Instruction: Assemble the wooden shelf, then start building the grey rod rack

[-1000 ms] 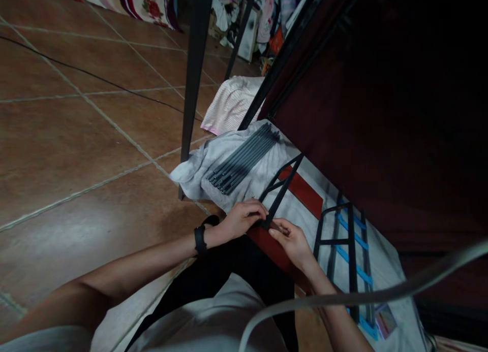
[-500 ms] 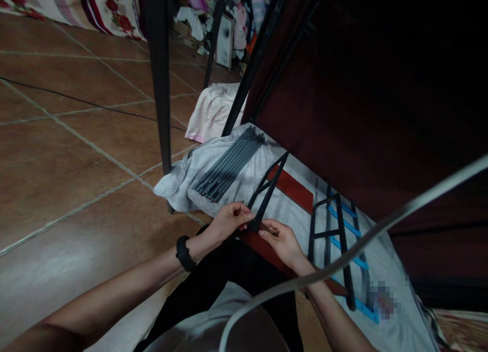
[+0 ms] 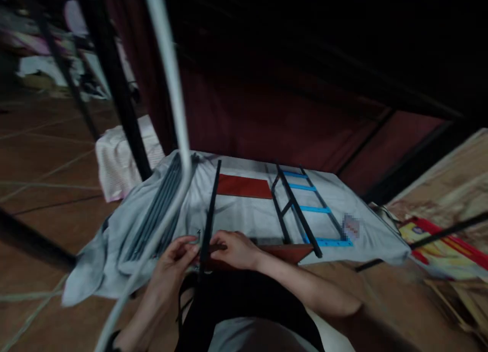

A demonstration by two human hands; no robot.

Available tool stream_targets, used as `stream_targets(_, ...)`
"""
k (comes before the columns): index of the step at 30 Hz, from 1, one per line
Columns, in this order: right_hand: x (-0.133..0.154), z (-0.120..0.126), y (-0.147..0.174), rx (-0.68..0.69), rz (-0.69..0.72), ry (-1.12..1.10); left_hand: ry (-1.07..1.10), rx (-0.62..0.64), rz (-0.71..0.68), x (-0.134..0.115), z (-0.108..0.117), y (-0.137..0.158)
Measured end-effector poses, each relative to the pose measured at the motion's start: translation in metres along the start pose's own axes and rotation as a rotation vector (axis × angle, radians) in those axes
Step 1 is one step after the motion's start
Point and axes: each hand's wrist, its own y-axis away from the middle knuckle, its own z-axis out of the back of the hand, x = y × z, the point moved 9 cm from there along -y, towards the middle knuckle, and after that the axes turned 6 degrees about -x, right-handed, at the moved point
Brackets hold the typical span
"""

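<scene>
My left hand [image 3: 177, 260] is closed in a pinch at the left side of a black metal frame [image 3: 212, 204]. A tiny metallic bit shows at its fingertips, too small to name. On the frame's other side, my right hand [image 3: 236, 249] is closed on the end of a red-brown board [image 3: 292, 251], close to where it meets the frame. The near board runs right to a second black frame [image 3: 301, 215] with a crossbar. Farther back, another red-brown board [image 3: 244, 186] spans between the two frames. The joint between my hands is partly hidden by fingers.
Grey rods [image 3: 162, 204] lie bundled on the pale cloth [image 3: 244, 217] at left. Right of the frames lies a ladder-like piece with blue crossbars [image 3: 315, 209]. A whitish cable [image 3: 177, 103] hangs across the view. Dark posts [image 3: 118, 88] and a maroon curtain [image 3: 259, 118] stand behind.
The view has swung to the right, so the frames now appear farther left and more of the right side shows. Both hands stay at the same corner of the near black frame.
</scene>
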Motion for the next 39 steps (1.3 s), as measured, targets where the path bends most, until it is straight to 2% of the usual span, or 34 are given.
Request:
stream_targets(4, -0.001, 0.002, -0.002, -0.002, 0.041, 0.009, -0.147, 0.03, 0.091, 0.012, 0.005, -0.009)
stream_targets(8, 0.015, -0.005, -0.006, 0.09, 0.145, 0.107, -0.261, 0.077, -0.067, 0.012, 0.023, -0.02)
stream_targets(11, 0.024, -0.01, -0.006, 0.179, 0.192, 0.155, -0.303, 0.088, -0.104, 0.013, 0.029, -0.022)
stream_targets(13, 0.026, -0.009, -0.001, 0.16, 0.211, 0.133, -0.257, 0.084, -0.068, 0.011, 0.023, -0.011)
stream_targets(16, 0.021, -0.003, 0.007, 0.057, 0.217, 0.09, -0.089, 0.108, -0.008, 0.001, 0.0, 0.013)
stream_targets(18, 0.018, -0.003, 0.009, 0.018, 0.241, 0.034, 0.007, 0.058, -0.045, -0.008, -0.008, 0.017)
stream_targets(20, 0.012, -0.004, 0.006, 0.007, 0.234, -0.025, -0.026, 0.077, -0.072, -0.008, -0.013, 0.014)
stream_targets(25, 0.007, -0.008, 0.005, 0.043, 0.2, -0.13, -0.015, 0.147, -0.174, -0.009, -0.011, 0.018)
stream_targets(31, -0.003, -0.011, 0.001, 0.049, 0.177, -0.221, 0.039, 0.131, -0.072, -0.003, -0.01, 0.02)
stream_targets(36, -0.009, -0.017, -0.002, 0.135, 0.148, -0.22, 0.034, 0.193, -0.15, -0.003, -0.014, 0.017)
stream_targets(39, -0.007, -0.014, -0.001, 0.126, 0.132, -0.219, 0.097, 0.175, -0.096, 0.006, -0.01, 0.013)
